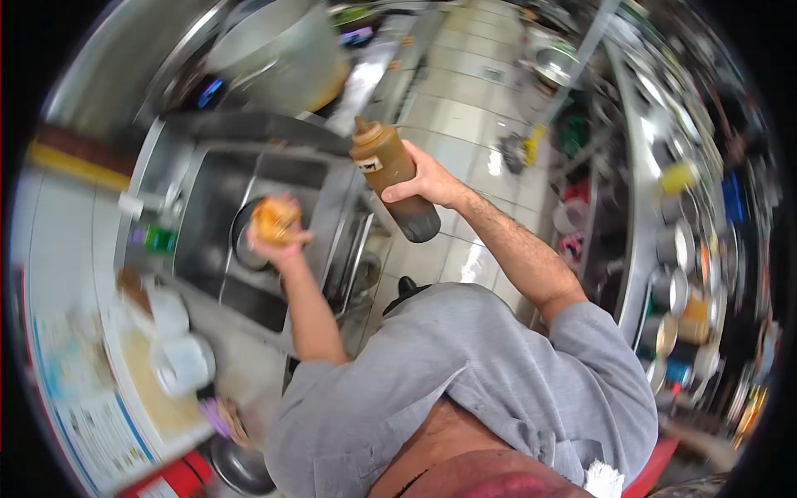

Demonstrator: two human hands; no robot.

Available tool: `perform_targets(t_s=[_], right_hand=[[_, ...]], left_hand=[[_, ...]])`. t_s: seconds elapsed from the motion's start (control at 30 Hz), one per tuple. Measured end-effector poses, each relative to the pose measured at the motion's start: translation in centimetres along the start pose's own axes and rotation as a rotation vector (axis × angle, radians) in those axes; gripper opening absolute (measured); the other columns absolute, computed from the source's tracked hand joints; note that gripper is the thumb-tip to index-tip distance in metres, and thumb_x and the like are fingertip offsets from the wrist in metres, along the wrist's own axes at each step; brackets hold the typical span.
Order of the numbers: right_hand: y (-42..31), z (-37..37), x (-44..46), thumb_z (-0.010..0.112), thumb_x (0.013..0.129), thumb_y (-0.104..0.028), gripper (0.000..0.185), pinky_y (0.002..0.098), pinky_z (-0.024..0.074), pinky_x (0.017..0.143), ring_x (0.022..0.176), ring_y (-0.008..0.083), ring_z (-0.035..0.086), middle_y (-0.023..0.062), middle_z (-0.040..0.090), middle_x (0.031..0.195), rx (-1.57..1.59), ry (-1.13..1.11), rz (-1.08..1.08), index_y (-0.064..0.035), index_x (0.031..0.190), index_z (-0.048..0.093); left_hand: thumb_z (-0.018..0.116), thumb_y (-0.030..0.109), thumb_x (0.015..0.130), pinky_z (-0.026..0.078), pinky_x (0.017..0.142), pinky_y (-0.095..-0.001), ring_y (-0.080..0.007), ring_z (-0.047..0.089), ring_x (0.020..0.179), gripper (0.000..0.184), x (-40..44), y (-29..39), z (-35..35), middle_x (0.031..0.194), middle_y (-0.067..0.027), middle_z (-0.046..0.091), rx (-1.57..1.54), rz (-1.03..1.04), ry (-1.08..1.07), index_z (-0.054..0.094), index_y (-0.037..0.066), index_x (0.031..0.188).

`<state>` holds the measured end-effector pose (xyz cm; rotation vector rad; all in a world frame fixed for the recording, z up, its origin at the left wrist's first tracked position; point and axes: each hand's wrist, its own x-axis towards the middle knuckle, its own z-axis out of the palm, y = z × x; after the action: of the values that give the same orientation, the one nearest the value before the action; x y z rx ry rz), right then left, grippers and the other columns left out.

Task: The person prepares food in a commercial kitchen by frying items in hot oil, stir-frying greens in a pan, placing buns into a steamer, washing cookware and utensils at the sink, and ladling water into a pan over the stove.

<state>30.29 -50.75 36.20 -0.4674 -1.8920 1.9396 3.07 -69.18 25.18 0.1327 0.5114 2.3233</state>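
My right hand (427, 184) is wrapped round a squeeze bottle (390, 170) with a pointed brown nozzle and a small white label. The bottle is tilted, nozzle toward the top of the view, and dark brown toward its base. Over the sink (199, 212), my left hand (282, 249) grips a rounded orange-brown thing (276, 217), too blurred to name. Beneath that hand, a dark round pan (243, 236) shows in part inside the steel basin.
A large pot (282, 58) stands beyond the sink. A green bottle (159, 239) is by the sink's left rim, with white paper rolls (183, 365) nearer me. Crowded shelves (664, 249) line the right side. A tiled floor (473, 108) runs between.
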Motion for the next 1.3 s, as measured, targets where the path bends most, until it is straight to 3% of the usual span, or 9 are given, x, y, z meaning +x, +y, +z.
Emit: perform_targets(t_s=[0.23, 0.27, 0.43, 0.57, 0.6, 0.93, 1.03, 1.17, 1.3], right_hand=[[-6.1, -14.5, -24.1, 0.081, 0.055, -0.022, 0.084, 0.0326, 0.0325, 0.095, 0.108, 0.0164, 0.044, 0.0087, 0.048, 0.115, -0.32, 1.032, -0.287, -0.003, 0.123, 0.036], [-6.7, -15.7, -28.1, 0.081, 0.055, -0.023, 0.082, 0.0333, 0.0343, 0.094, 0.107, 0.0172, 0.045, 0.0098, 0.048, 0.115, -0.403, 1.223, -0.305, -0.0029, 0.121, 0.037], [-11.1, -18.6, -45.7, 0.079, 0.056, -0.02, 0.067, 0.0324, 0.0477, 0.076, 0.085, 0.02, 0.059, 0.0099, 0.06, 0.094, -0.984, 1.99, -0.334, -0.0012, 0.111, 0.045], [-11.1, -20.1, -55.2, 0.078, 0.054, -0.02, 0.065, 0.0323, 0.0456, 0.079, 0.087, 0.0218, 0.057, 0.0126, 0.058, 0.097, -1.221, 2.31, -0.236, -0.0001, 0.107, 0.045], [-10.4, -20.8, -57.0, 0.078, 0.054, -0.02, 0.063, 0.0328, 0.0451, 0.079, 0.087, 0.0223, 0.056, 0.0128, 0.058, 0.096, -1.279, 2.345, -0.181, -0.0001, 0.105, 0.046], [-5.0, -22.8, -48.8, 0.07, 0.068, -0.011, 0.037, 0.034, 0.0442, 0.072, 0.077, 0.0212, 0.053, 0.0108, 0.055, 0.087, -1.421, 2.5, 0.001, 0.0053, 0.095, 0.052], [-4.0, -19.3, -24.7, 0.06, 0.076, -0.004, 0.032, 0.0282, 0.0441, 0.072, 0.078, 0.0158, 0.053, 0.0084, 0.056, 0.092, -0.703, 1.593, -0.526, 0.0031, 0.106, 0.052], [-1.8, -2.3, -1.5, 0.06, 0.081, -0.021, 0.04, 0.0294, 0.0421, 0.082, 0.091, 0.019, 0.054, 0.011, 0.057, 0.107, -0.482, 0.436, -0.286, -0.0007, 0.114, 0.051], [-0.4, 12.5, 13.4, 0.051, 0.081, -0.034, 0.042, 0.0427, 0.04, 0.085, 0.094, 0.0352, 0.052, 0.0213, 0.054, 0.101, -0.765, 0.165, -0.344, 0.0032, 0.1, 0.054]], left_hand=[[0.042, 0.039, 0.072, 0.028, 0.098, -0.0566, -0.0455, 0.039, 0.113, 0.067, -1.0, -0.2, -0.6, 0.119, -0.0267, 0.045, 0.315, 0.284, 0.001, 0.042, -0.011, 0.117], [0.043, 0.037, 0.072, 0.026, 0.1, -0.0557, -0.0464, 0.036, 0.116, 0.068, 0.5, 1.4, -4.6, 0.122, -0.0289, 0.042, 0.127, 0.16, -0.444, 0.04, -0.012, 0.119], [0.042, 0.035, 0.08, 0.021, 0.104, -0.0518, -0.0432, 0.03, 0.122, 0.066, -0.7, -0.7, -0.5, 0.133, -0.028, 0.03, 0.005, 0.264, 0.152, 0.031, -0.011, 0.126], [0.043, 0.033, 0.081, 0.021, 0.104, -0.05, -0.0426, 0.03, 0.122, 0.063, 0.9, -0.1, -2.6, 0.132, -0.0277, 0.032, 0.166, 0.314, 0.162, 0.034, -0.01, 0.125], [0.043, 0.033, 0.081, 0.021, 0.104, -0.0502, -0.0428, 0.03, 0.122, 0.061, 1.7, 0.9, -3.6, 0.131, -0.0272, 0.033, 0.799, 0.464, -0.282, 0.036, -0.011, 0.124], [0.039, 0.035, 0.072, 0.032, 0.094, -0.0573, -0.0436, 0.043, 0.108, 0.061, 0.8, 0.4, -3.0, 0.113, -0.0262, 0.047, 0.053, 0.099, -0.175, 0.045, -0.011, 0.11], [0.039, 0.041, 0.073, 0.041, 0.084, -0.0558, -0.0429, 0.044, 0.109, 0.061, 0.3, -1.8, 2.0, 0.115, -0.0238, 0.048, -0.014, 0.148, 0.082, 0.048, -0.005, 0.112], [0.042, 0.047, 0.076, 0.04, 0.087, -0.0559, -0.0423, 0.046, 0.106, 0.067, 0.3, -3.5, 5.3, 0.114, -0.0237, 0.049, -0.129, 0.081, -0.004, 0.044, -0.006, 0.117], [0.035, 0.054, 0.08, 0.043, 0.082, -0.051, -0.0372, 0.052, 0.099, 0.063, 1.6, -4.4, 3.1, 0.115, -0.0155, 0.051, -0.421, -0.059, -0.171, 0.045, 0.005, 0.118]])
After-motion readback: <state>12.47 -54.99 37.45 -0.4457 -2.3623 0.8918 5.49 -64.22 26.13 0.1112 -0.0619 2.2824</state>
